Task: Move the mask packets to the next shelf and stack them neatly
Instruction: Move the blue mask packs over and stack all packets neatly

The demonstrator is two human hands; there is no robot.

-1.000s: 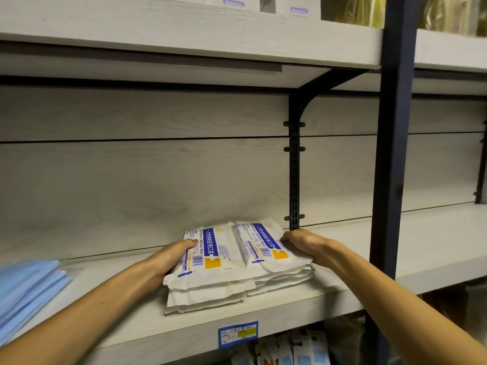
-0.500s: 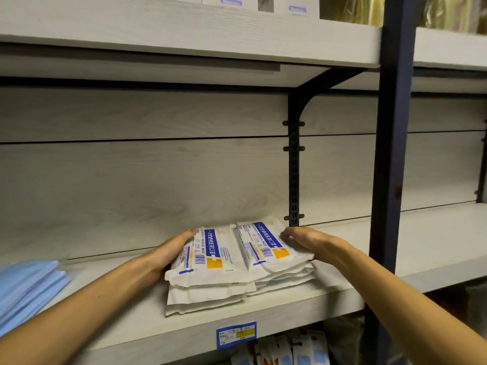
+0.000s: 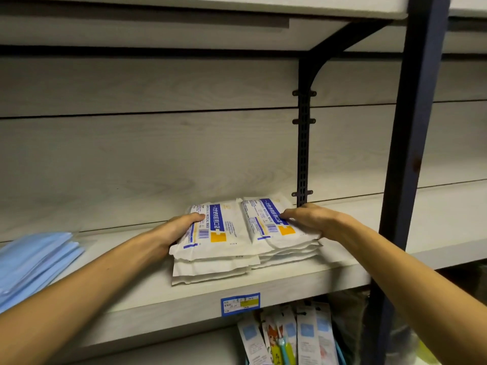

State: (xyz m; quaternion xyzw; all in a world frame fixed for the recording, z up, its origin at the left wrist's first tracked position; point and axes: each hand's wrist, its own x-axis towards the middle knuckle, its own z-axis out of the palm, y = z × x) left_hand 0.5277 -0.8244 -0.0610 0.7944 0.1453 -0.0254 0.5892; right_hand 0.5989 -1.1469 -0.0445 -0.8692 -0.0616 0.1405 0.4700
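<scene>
Two stacks of white mask packets with blue and orange labels lie side by side on the pale wooden shelf [image 3: 147,293]. My left hand [image 3: 176,229] grips the left edge of the left stack [image 3: 218,241], thumb on the top packet. My right hand [image 3: 308,219] lies over the right side of the right stack [image 3: 266,225], fingers spread on the top packet and curled around its far edge. Both stacks rest on the shelf board, slightly uneven at their front edges.
A pile of light blue masks [image 3: 34,262] lies at the shelf's left end. A dark blue upright post [image 3: 411,143] divides this bay from the neighbouring shelf [image 3: 445,233] on the right. A black bracket rail [image 3: 303,143] runs up the back wall. Hanging packets [image 3: 290,338] show below.
Both hands have slid further onto the stacks: the left thumb now lies on top of the left packet, the right fingers reach over the right one. The view has tilted down slightly.
</scene>
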